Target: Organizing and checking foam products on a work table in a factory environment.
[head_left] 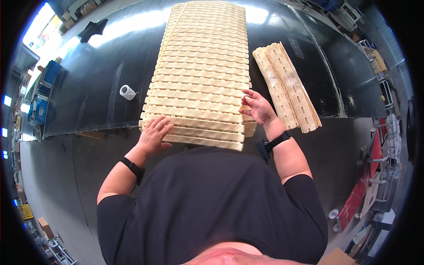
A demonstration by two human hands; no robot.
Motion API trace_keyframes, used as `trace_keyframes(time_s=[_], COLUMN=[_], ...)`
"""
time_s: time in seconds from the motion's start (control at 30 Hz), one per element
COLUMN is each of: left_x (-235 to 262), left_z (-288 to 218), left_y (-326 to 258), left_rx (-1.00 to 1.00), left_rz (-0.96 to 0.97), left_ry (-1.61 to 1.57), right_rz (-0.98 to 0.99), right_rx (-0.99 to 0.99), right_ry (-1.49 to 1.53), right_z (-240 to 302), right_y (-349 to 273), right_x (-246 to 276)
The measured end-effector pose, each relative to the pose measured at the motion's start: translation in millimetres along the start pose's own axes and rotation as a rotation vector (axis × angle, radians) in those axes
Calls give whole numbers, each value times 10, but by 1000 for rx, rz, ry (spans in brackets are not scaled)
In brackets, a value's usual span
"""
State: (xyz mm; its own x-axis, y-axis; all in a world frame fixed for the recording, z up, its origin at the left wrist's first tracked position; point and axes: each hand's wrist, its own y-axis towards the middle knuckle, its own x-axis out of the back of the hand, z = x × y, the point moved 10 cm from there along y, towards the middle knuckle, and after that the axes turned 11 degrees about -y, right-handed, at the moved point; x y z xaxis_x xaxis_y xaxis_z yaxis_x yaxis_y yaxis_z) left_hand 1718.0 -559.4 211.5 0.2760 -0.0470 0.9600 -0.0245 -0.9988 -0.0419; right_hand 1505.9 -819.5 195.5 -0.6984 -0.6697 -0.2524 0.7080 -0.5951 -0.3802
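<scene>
A long cream-coloured slatted mat (201, 84), made of many patterned strips with small slots between them, stretches away from me over the dark table. Its near end hangs at the table's front edge, close to my body. My left hand (155, 132) lies on the mat's near left corner, fingers spread over the strips. At the right edge of the mat, my right hand (258, 107) is raised with its fingers apart and slightly curled, and nothing shows in it. Whether its fingertips touch the mat's edge, I cannot tell.
Right of the mat lies a bundle of similar cream strips (289, 88), wrapped in clear film. A white roll (127, 92) sits on the dark table (97, 70) to the left. Farther left stand blue boxes (44, 97); a black cloth-like piece (93, 30) lies at the far left.
</scene>
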Motion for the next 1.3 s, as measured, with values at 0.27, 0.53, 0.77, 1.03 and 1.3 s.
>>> trace_keyframes(time_s=[0.27, 0.53, 0.77, 1.03, 1.3], left_x=[-216, -110, -233, -288, -203], left_z=[-55, -37, -66, -65, -185], left_y=[208, 187, 168, 225, 255], left_rx=[24, -57, 15, 124, 189], left_rz=[160, 154, -11, 97, 18], left_ry=[256, 149, 234, 175, 52], right_rz=[163, -55, -110, -21, -86], right_rx=[12, 35, -273, -198, 123], right_ry=[5, 73, 15, -1082, -549], right_z=[53, -239, -657, -340, 217], right_y=[104, 18, -194, 109, 215], right_x=[-147, 177, 251, 211, -10])
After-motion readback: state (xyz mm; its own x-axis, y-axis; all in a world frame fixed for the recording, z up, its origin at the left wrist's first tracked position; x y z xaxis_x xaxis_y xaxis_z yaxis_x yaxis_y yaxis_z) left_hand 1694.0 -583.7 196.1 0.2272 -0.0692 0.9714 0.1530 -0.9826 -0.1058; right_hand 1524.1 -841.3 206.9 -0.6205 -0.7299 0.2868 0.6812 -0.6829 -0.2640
